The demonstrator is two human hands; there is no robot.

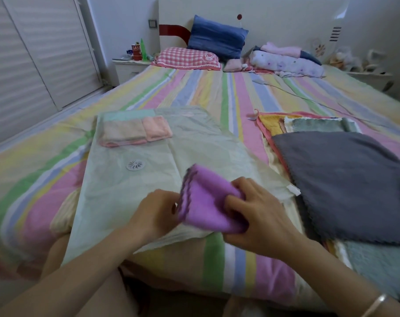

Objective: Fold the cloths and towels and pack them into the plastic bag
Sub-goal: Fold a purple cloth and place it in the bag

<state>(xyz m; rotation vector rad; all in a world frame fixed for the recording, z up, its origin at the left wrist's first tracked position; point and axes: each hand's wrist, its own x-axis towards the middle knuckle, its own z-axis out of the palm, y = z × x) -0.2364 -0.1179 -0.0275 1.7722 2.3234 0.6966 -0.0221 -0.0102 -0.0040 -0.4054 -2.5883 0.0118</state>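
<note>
- The purple cloth [208, 202] is held up over the near end of the plastic bag [130, 191], already folded into a small thick pad.
- The right hand [258, 220] has a firm grip on it, thumb on top and fingers curled underneath. The left hand [155, 211] seems to pinch the scalloped edge on the other side, though motion blur makes its fingers hard to read.
- Judging by this, the step is the last tidy of the fold before packing. Line up the scalloped edges first, so the layers do not slide apart.
- Keep the right-hand grip on the folded side. That side will likely hold the pad together while the left hand frees itself to lift the bag's mouth, which lies at the near end.
- Slide the pad in flat and push it towards the far end of the bag, next to the folded pink cloths [135, 132] already inside.
- Steer clear of the white valve [136, 165] in the middle of the bag, as a bump there may spoil a flat stack.
- The grey cloth [345, 179] tops a pile just right of the bag, not yet folded.
</note>
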